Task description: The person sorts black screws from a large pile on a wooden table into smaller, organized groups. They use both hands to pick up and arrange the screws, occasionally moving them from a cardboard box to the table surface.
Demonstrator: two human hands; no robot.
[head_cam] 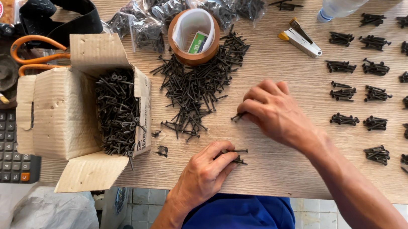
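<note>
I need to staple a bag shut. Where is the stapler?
In the head view, the stapler lies at the table's far side, right of centre, between the tape roll and the screw bundles, near the bottle.

Black screws (234, 155), slim with flat heads and pointed tips, a few held together at the left hand's fingertips near the table's near edge; they lie roughly level, tips pointing right, one longer shank jutting out above the rest. One more black screw (237, 116) pinched under the right hand's fingers, just beyond the first group, tilted with one end toward the loose heap. Loose heap of the same screws (194, 85) spreads over the wooden tabletop left of the right hand, running from a tape roll at the far end down toward the near side, screws scattered in all directions.
</note>
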